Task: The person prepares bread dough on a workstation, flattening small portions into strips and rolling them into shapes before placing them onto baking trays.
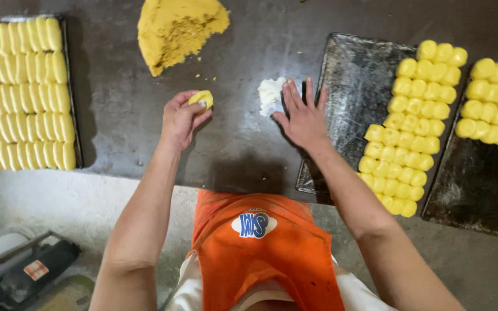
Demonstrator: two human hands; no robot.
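My left hand (181,118) is raised over the dark worktop and pinches a small yellow dough piece (201,98) between its fingertips. My right hand (302,117) lies flat with fingers spread, palm down, its fingertips on a white lump of filling (271,94). A big mound of crumbly yellow dough (177,29) sits at the far middle of the worktop.
A dark tray (353,75) to the right carries rows of shaped yellow pieces (413,126). A second tray (479,184) at far right has more. On the left, another tray (73,98) is packed with yellow pieces. I wear an orange apron (260,253).
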